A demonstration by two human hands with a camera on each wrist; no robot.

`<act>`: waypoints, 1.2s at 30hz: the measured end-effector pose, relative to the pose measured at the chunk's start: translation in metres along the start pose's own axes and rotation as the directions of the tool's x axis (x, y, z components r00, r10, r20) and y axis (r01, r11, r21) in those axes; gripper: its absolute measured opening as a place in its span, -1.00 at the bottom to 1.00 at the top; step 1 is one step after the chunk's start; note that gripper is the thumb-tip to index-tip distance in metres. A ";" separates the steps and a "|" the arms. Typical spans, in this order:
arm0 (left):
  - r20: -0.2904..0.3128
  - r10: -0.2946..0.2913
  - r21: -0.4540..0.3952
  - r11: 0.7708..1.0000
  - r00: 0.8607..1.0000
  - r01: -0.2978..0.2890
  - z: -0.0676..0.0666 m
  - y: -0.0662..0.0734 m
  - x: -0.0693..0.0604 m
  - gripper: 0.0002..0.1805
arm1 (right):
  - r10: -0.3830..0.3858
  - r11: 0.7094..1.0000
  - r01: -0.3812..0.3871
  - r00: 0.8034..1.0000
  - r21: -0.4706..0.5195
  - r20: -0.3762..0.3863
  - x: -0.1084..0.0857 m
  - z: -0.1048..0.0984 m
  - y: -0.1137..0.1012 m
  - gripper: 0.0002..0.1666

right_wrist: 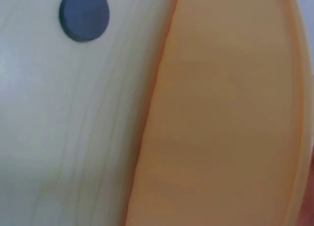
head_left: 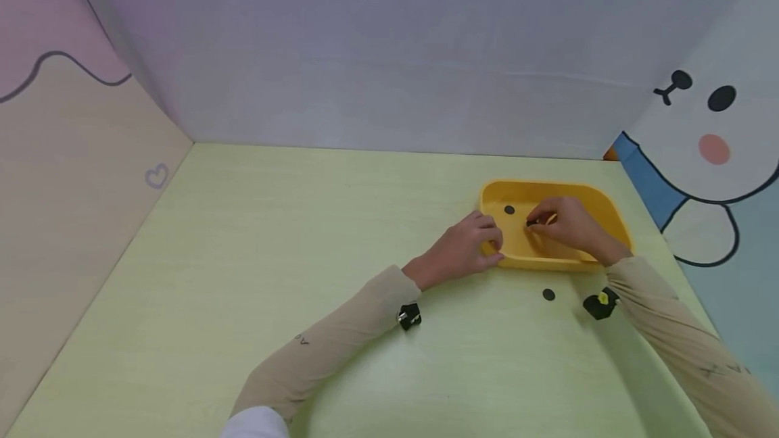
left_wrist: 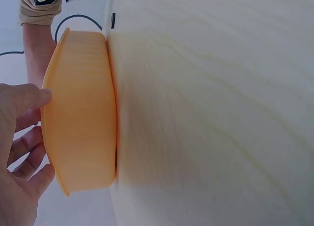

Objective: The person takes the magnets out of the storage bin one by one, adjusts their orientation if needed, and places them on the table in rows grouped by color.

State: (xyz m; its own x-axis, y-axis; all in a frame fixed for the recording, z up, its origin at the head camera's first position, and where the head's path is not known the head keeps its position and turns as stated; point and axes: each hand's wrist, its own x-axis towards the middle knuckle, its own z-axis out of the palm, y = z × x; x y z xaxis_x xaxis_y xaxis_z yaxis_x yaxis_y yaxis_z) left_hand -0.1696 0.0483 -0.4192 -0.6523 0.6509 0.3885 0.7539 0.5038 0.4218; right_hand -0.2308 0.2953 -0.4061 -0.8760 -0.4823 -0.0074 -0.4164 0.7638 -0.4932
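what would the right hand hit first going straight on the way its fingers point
The right hand points down into the yellow tray, so probably its floor first; the remaining gap is unclear.

dark piece [head_left: 531,223] (too small to identify) partly hidden by right hand [head_left: 564,222], sleeve lettering [head_left: 302,340] unreadable

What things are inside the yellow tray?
Inside the yellow tray, a black disc lies toward the left end, and the right hand pinches another dark piece. Whatever that hand covers below cannot be seen.
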 end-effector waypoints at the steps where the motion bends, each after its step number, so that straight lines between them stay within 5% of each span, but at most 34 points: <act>1: 0.001 -0.001 0.003 1.000 1.000 0.001 0.000 0.000 0.000 -0.87 | -0.010 1.000 0.010 1.000 0.001 -0.009 -0.001 0.000 0.000 -0.85; 20: -0.030 0.007 -0.025 1.000 1.000 -0.008 0.002 -0.003 0.000 -0.89 | -0.071 0.997 0.068 0.991 -0.029 -0.114 -0.026 -0.012 -0.006 -0.86; 36: -0.029 0.074 0.053 0.996 0.997 -0.073 0.003 0.000 0.001 -0.90 | -0.004 0.999 0.009 0.993 0.041 -0.115 -0.046 -0.020 -0.011 -0.87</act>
State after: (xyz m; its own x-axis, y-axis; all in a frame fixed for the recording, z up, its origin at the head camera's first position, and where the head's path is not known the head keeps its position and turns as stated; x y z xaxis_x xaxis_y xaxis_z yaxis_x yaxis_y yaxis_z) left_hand -0.1697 0.0506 -0.4213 -0.5966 0.6697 0.4423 0.8023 0.4845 0.3487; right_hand -0.1910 0.3173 -0.3829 -0.8964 -0.4329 0.0953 -0.4140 0.7410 -0.5287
